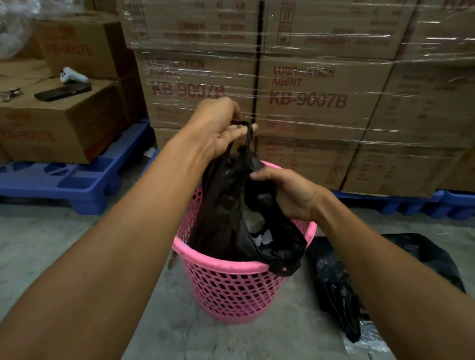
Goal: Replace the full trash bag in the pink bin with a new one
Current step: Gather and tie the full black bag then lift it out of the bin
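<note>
A pink mesh bin (229, 291) stands on the concrete floor in the middle of the view. A black trash bag (225, 223) sits inside it, with white rubbish showing through its open mouth. Part of the bag's edge is still folded over the bin's right rim. My left hand (221, 130) is raised above the bin and grips the bag's handle loops. My right hand (291, 192) pinches the bag's edge at the right side of the mouth. Another black bag (336, 291) lies crumpled on the floor just right of the bin.
Shrink-wrapped cardboard boxes (313, 99) on blue pallets (52, 179) form a wall right behind the bin. On a box at the left lie a phone (62, 92), a white device (73, 76) and keys (10, 94). Clear plastic film (366, 339) lies under the spare bag.
</note>
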{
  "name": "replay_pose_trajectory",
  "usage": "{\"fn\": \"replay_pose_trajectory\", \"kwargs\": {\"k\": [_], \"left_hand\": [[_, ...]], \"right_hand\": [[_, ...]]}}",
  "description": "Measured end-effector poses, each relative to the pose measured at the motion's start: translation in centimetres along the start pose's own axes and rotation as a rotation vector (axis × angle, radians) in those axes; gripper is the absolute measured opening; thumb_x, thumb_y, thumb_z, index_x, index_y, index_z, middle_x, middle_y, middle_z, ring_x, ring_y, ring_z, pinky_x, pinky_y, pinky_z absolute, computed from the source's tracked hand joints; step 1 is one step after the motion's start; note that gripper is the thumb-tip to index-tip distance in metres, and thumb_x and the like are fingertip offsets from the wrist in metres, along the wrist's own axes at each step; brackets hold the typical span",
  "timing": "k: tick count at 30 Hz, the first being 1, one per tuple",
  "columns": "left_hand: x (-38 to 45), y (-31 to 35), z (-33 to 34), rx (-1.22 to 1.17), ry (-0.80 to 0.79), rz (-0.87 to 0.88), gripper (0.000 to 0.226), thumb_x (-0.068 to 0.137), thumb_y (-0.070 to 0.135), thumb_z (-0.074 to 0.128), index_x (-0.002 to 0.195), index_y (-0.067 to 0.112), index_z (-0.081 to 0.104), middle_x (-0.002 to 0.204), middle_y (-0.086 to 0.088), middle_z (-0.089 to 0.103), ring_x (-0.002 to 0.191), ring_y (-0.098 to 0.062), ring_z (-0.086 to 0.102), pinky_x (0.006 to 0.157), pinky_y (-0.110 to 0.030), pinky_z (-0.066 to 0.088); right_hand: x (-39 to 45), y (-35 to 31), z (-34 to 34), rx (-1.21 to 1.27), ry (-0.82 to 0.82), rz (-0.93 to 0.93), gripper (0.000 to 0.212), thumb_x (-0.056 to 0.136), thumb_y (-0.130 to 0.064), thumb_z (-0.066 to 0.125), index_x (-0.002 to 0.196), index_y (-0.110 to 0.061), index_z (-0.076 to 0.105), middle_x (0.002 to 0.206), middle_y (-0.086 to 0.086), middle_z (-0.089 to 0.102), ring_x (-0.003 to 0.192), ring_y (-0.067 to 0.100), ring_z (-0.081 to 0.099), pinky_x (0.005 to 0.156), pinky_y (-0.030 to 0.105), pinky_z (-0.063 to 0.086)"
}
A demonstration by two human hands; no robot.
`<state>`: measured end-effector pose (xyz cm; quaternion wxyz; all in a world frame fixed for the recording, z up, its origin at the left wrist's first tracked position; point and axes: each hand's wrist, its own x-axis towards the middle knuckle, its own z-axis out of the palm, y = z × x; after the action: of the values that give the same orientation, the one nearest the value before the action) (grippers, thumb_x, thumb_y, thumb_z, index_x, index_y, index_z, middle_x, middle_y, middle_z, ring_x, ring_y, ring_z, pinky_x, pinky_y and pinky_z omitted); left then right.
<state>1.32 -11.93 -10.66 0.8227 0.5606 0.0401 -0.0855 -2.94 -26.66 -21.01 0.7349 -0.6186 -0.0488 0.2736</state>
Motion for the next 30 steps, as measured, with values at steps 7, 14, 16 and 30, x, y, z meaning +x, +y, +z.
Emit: {"fn": "replay_pose_trajectory", "kwargs": {"k": [7,14,16,30], "left_hand": [[0.3,-0.5,-1.4,0.289,0.051,0.148,0.03,0.088,-0.002,0.042,0.111,0.013,0.055,0.092,-0.012,0.059,0.069,-0.02,0.063,0.052,-0.026,0.055],[1.2,-6.2,-6.7,0.374,-0.511,-0.078,0.11,0.07,0.034,0.084,0.153,0.04,0.011,0.157,-0.002,0.034,0.136,-0.022,0.046,0.094,-0.034,0.051],[1.0,-7.2,-6.3,0.454,-0.623,-0.029,0.096,0.075,0.021,0.081,0.151,0.033,0.024,0.141,-0.005,0.056,0.125,-0.019,0.058,0.098,-0.031,0.052],[1.6,-6.7,-6.1,0.405,-0.043,0.108,0.021,0.099,0.019,0.052,0.114,0.015,0.066,0.092,-0.004,0.073,0.081,-0.018,0.071,0.06,-0.025,0.056]], "right_hand": [[0.5,-3.3,1.2,0.012,0.274,-0.31,0.017,0.091,-0.019,0.062,0.102,-0.008,0.069,0.092,0.012,0.07,0.079,0.021,0.069,0.073,0.031,0.059],[0.3,-5.7,1.8,0.025,0.369,-0.447,0.025,0.097,-0.02,0.055,0.074,-0.012,0.062,0.068,0.007,0.061,0.057,0.017,0.062,0.059,0.026,0.053],[0.5,-6.1,2.0,-0.055,0.39,-0.461,0.024,0.096,-0.023,0.056,0.075,-0.011,0.063,0.07,0.008,0.058,0.06,0.018,0.059,0.059,0.027,0.051],[-0.7,-3.5,-2.8,-0.372,0.322,-0.359,0.073,0.07,-0.051,0.078,0.134,-0.023,0.055,0.135,0.004,0.059,0.12,0.02,0.058,0.105,0.043,0.046]]}}
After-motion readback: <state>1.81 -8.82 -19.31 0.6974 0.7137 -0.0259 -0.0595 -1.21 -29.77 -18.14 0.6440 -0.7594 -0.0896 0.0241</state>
